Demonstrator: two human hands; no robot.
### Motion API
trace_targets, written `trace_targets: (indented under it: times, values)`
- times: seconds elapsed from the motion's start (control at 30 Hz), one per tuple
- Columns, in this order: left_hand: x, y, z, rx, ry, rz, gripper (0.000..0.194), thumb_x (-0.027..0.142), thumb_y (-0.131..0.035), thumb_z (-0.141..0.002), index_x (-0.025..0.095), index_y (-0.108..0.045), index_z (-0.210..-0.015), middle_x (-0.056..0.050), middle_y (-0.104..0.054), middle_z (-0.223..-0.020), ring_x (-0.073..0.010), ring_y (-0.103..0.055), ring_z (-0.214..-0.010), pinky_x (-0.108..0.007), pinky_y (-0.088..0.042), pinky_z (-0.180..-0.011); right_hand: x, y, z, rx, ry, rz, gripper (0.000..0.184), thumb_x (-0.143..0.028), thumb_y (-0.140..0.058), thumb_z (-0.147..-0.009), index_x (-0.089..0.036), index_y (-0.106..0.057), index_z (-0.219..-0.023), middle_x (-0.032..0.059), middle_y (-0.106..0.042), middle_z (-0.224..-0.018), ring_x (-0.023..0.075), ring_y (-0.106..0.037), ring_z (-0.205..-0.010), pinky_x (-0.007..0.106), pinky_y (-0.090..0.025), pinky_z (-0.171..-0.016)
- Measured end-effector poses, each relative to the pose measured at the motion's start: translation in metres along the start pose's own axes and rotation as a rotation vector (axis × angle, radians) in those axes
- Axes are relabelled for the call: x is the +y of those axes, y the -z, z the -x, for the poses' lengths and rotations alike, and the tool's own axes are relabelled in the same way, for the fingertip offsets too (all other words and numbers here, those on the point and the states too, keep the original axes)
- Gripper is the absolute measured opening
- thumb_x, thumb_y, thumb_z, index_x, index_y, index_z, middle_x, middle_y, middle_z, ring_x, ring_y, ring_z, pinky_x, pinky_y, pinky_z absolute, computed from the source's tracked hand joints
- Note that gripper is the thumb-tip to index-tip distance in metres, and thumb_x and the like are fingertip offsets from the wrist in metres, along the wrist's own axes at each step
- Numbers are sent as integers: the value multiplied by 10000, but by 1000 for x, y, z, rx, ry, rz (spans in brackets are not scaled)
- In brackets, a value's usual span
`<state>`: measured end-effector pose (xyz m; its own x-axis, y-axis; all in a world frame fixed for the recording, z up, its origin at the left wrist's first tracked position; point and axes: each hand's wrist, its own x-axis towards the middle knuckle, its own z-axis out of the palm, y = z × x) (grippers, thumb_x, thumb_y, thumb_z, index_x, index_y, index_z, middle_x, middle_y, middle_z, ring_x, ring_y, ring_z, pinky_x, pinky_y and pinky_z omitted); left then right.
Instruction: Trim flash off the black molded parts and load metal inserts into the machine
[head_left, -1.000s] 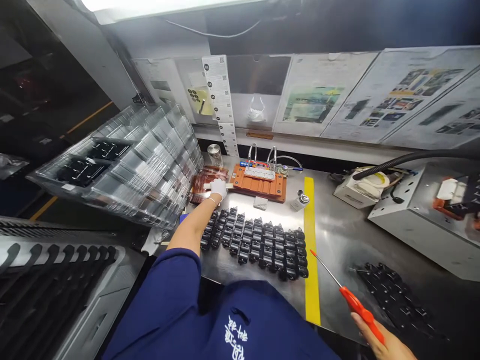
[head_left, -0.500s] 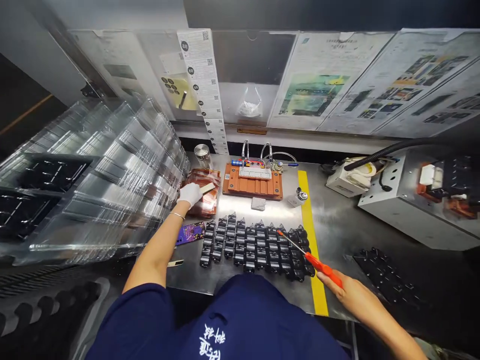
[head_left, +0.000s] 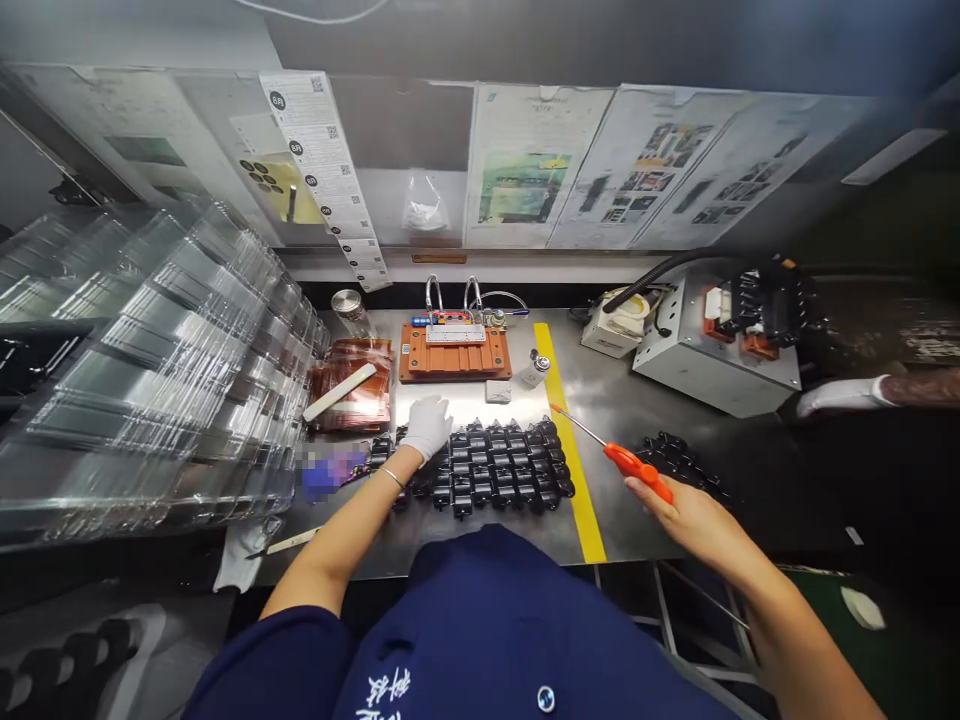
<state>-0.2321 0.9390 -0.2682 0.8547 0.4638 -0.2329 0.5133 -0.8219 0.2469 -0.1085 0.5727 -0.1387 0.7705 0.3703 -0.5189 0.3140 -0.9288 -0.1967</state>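
Note:
My left hand (head_left: 428, 428), in a white glove, reaches over the upper left part of the black moulded parts (head_left: 491, 465), which lie in rows on the metal bench. Its fingers look stretched out, with nothing visible in them; whether they touch a part I cannot tell. My bare right hand (head_left: 671, 510) is wrapped round the red handle of a screwdriver (head_left: 637, 470). The slim shaft points up and left, its tip above the yellow tape. Left of the gloved hand, a pale flat strip (head_left: 339, 392) rests on a stack of brown translucent sheets (head_left: 352, 365).
An orange-brown fixture (head_left: 454, 362) with metal clamps stands at the back. A dispenser bottle (head_left: 536, 370) is beside the yellow tape (head_left: 581, 500). Clear plastic trays (head_left: 202, 360) tower on the left. A grey machine (head_left: 720, 360) stands right; a co-worker's gloved hand (head_left: 840, 397) is beyond it.
My left hand has left the pale strip on the brown sheets and moved right to the black parts. The view has shifted right, and a co-worker's gloved hand has appeared. The screwdriver stays in my right hand.

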Motion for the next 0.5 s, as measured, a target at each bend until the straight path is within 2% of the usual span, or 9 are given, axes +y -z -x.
trace_targets:
  times: [0.1,0.17,0.3,0.4,0.47,0.5]
  values:
    - [71,-25,6,-55,-152,53,290,304,-532,-898,163,-653,-1121,-145,-646,-1208,-281,-549,-1188,-371,-379,-1039,24,-6,18,-82,-14,10,615,-749,-321,-833,-277,-707,-906,52,-755,-872,304,-702,-851,350,-483,-693]
    - [117,-37,8,-91,-214,72,265,307,-520,-903,168,-670,-1071,-140,-665,-1140,-278,-592,-1113,-371,-426,-981,46,-11,32,-129,-50,34,597,-742,-326,-835,-265,-685,-831,57,-751,-848,313,-701,-845,358,-479,-687]
    - [201,-66,13,-110,-229,78,331,350,-496,-914,133,-655,-1106,-179,-656,-1119,-315,-605,-1084,-440,-449,-951,102,-32,70,-150,-78,28,580,-729,-333,-841,-260,-655,-728,68,-747,-822,318,-702,-827,361,-475,-668]
    - [247,-94,22,-67,-148,50,479,334,-557,-874,45,-570,-1256,-284,-556,-1287,-432,-503,-1226,-599,-367,-1014,143,-55,98,-236,-36,-25,587,-712,-331,-855,-247,-669,-733,80,-746,-819,308,-699,-798,363,-475,-662]
    - [264,-113,30,-35,-115,39,571,258,-578,-848,8,-483,-1352,-333,-445,-1404,-488,-373,-1336,-668,-271,-1061,165,-70,111,-266,-47,-44,618,-711,-302,-868,-238,-684,-760,90,-747,-821,313,-699,-801,375,-480,-677]
    - [270,-122,35,-23,-117,41,597,217,-569,-843,7,-446,-1387,-336,-408,-1440,-491,-322,-1373,-675,-236,-1082,175,-76,113,-262,-70,-43,635,-713,-284,-874,-237,-695,-786,95,-750,-839,321,-701,-823,383,-485,-693]
